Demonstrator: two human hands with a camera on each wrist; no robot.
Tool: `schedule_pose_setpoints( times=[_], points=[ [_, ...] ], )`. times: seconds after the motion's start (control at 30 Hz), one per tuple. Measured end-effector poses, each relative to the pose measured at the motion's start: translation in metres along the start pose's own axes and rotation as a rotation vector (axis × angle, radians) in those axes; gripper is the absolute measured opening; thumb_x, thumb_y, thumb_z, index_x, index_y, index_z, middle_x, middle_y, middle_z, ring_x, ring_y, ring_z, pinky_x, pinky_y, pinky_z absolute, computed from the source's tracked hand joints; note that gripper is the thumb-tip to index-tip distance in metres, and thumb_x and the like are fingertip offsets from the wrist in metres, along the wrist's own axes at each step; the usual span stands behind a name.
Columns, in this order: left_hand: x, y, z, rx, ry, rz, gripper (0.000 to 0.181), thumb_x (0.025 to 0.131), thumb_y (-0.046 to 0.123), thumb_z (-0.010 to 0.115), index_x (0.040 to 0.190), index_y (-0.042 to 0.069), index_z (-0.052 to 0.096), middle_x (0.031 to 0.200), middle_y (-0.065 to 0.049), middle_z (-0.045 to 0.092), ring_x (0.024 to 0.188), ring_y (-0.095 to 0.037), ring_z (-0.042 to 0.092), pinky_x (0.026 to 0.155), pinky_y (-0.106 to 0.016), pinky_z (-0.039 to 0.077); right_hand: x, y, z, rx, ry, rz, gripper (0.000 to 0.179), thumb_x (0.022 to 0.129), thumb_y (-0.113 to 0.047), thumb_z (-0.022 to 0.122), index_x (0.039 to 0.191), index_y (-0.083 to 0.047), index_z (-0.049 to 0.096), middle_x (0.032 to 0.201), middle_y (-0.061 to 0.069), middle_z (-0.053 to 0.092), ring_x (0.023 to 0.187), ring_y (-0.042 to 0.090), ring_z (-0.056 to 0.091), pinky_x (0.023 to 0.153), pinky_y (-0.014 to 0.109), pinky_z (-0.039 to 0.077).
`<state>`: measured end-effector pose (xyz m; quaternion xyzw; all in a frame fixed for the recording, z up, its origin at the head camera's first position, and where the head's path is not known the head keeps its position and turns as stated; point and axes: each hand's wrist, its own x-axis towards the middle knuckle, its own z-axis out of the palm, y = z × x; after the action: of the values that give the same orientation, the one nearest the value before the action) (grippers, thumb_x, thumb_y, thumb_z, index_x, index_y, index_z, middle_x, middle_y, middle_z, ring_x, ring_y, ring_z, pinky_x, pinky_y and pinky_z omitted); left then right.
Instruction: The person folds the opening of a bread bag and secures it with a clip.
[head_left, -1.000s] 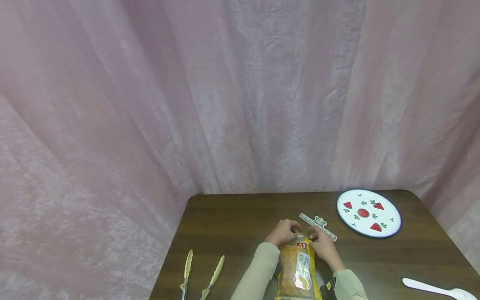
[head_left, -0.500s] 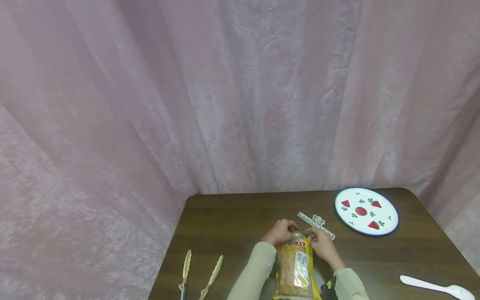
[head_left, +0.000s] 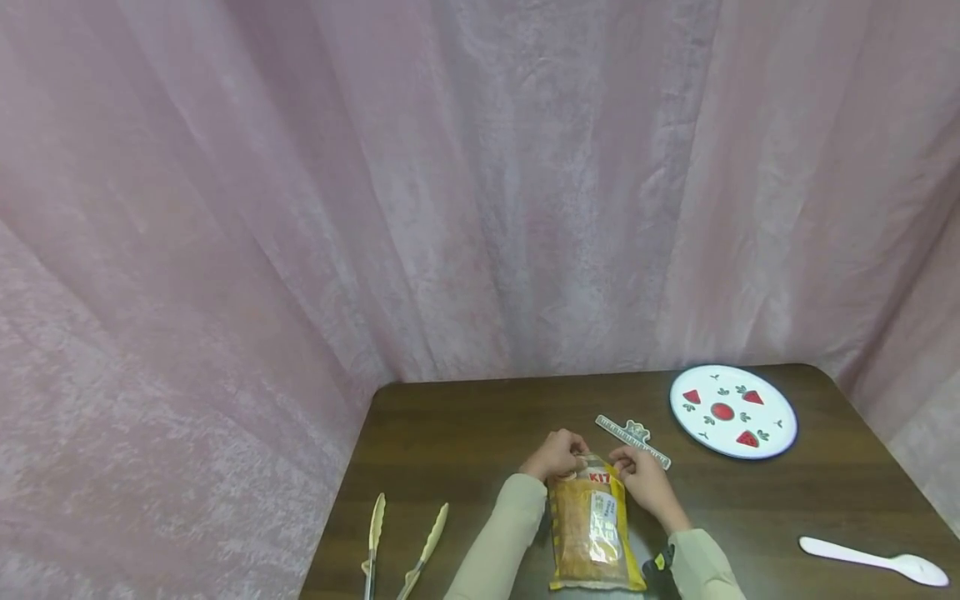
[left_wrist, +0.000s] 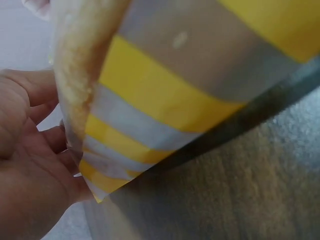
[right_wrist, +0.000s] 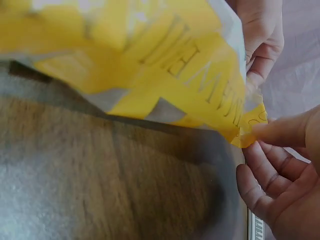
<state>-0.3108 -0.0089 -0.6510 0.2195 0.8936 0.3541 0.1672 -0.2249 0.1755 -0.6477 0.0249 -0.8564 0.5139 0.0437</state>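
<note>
A clear and yellow plastic bag of bread [head_left: 585, 533] lies on the table in the head view, its printed top end facing away from me. My left hand [head_left: 557, 456] grips the top edge at the left, its fingers curled behind the bag corner in the left wrist view. At the top right corner, my right hand [head_left: 647, 483] pinches the yellow film; in the right wrist view the thumb and forefinger close on that corner [right_wrist: 248, 131]. Just beyond the right hand lies a ruler-shaped clip [head_left: 636, 440].
A white plate [head_left: 701, 429] with watermelon pictures stands at the back right. To the right lies a white spoon [head_left: 870, 557], and at the front left a pair of spread tongs [head_left: 427, 546]. Pink curtains [head_left: 525, 208] hang behind the wooden table [head_left: 465, 433].
Both hands stay at the bag's top end, with the left fingers shifting slightly along the edge. The bag's lower end now shows fully as the head view tilts a little down.
</note>
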Motion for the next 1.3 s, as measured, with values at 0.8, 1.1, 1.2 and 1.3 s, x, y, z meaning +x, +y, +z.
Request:
schedule_pose_setpoints(
  times=[0.8, 1.1, 1.2, 1.3],
  points=[
    [-0.002, 0.003, -0.006, -0.003, 0.029, 0.097, 0.017, 0.084, 0.001, 0.075, 0.079, 0.017, 0.071, 0.075, 0.013, 0.064, 0.074, -0.002, 0.055, 0.072, -0.022, 0.046, 0.000, 0.003, -0.001, -0.062, -0.031, -0.025, 0.017, 0.074, 0.012, 0.070, 0.085, 0.000, 0.070, 0.077, 0.010, 0.068, 0.070, 0.016, 0.060, 0.065, 0.029, 0.050],
    [-0.001, 0.002, -0.004, 0.001, 0.044, 0.121, 0.018, 0.081, -0.001, 0.076, 0.078, 0.016, 0.073, 0.075, 0.014, 0.066, 0.071, -0.003, 0.055, 0.068, -0.020, 0.046, -0.002, 0.001, 0.003, -0.129, 0.016, -0.067, 0.015, 0.078, 0.008, 0.073, 0.081, -0.006, 0.073, 0.079, 0.009, 0.072, 0.072, 0.016, 0.065, 0.068, 0.033, 0.052],
    [-0.001, 0.001, -0.003, 0.010, 0.051, 0.127, 0.019, 0.081, -0.001, 0.076, 0.077, 0.017, 0.073, 0.074, 0.016, 0.065, 0.071, -0.002, 0.054, 0.069, -0.019, 0.045, -0.004, -0.001, 0.004, -0.103, 0.017, -0.049, 0.014, 0.077, 0.006, 0.076, 0.082, -0.007, 0.073, 0.078, 0.006, 0.071, 0.071, 0.016, 0.065, 0.068, 0.031, 0.052],
    [-0.002, -0.001, -0.002, 0.031, 0.062, 0.136, 0.020, 0.080, -0.002, 0.076, 0.075, 0.017, 0.072, 0.073, 0.016, 0.065, 0.071, -0.003, 0.054, 0.069, -0.019, 0.045, -0.008, -0.003, 0.003, -0.056, -0.003, -0.019, 0.008, 0.081, -0.001, 0.078, 0.085, -0.006, 0.073, 0.081, 0.003, 0.071, 0.072, 0.015, 0.064, 0.068, 0.029, 0.052]
  ],
)
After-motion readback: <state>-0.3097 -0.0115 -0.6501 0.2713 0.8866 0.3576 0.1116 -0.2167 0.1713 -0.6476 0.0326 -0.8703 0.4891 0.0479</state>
